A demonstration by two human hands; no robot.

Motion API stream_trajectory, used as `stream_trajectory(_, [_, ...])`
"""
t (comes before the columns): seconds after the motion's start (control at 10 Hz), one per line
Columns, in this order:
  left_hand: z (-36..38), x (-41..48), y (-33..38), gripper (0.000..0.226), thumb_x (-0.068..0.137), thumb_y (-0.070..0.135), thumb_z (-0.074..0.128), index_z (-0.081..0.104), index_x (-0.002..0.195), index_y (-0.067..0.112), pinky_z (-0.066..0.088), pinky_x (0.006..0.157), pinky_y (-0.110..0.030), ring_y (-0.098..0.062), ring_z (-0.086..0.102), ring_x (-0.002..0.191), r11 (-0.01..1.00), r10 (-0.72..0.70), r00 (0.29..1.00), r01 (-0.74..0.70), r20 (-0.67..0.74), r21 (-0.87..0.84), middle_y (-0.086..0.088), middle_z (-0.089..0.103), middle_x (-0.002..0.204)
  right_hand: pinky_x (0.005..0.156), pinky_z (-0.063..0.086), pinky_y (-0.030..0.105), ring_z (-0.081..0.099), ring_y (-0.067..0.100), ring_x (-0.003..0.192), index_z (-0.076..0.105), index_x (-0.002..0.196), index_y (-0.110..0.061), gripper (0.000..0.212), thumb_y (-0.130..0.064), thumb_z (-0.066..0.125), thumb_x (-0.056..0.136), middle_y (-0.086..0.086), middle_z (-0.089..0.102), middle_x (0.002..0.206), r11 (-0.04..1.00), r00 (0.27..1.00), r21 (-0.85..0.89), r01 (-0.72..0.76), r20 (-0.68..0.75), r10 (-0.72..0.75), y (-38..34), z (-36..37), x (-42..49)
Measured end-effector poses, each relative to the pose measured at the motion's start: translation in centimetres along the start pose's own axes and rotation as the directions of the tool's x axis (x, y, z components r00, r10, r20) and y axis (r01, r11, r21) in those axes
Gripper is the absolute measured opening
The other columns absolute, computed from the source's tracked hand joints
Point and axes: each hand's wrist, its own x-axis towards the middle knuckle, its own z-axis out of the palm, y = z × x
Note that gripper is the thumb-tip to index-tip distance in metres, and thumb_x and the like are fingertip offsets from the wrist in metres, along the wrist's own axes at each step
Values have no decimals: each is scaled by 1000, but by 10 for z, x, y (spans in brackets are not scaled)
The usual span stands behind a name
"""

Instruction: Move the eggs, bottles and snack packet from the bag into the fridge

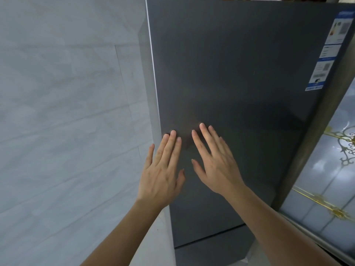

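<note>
Pressing flat on the fridge door (240, 73), both hands are lying open with fingers spread and holding nothing: the left hand (161, 169) at about 7 o'clock of the door near its left edge, the right hand (217, 164) just beside it, toward 5 o'clock of it. The door is looking shut, and a second panel is starting below it at 6 o'clock. I judge that this door is stiff, heavy and smooth, so flat palms are slipping on it; a better grip is at the left edge, where fingers can hook. The eggs, bottles, packet and bag are not in view. A blue-white label (330, 52) is sitting at 2 o'clock, with codes, but its writing is too small to read.
</note>
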Motion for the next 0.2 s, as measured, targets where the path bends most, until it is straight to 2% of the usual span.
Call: stream_trajectory(0.2, [-22,-5,14,78,92,45,53,20,158,19,23,121,-50,-23,14,153,995,-46,999,45,-17,-85,-4,20,165,121,31,51,30,30,151,28,159,-19,69,-40,49,97,9,31,164,999,999,-10,36,32,-35,2,-25,-8])
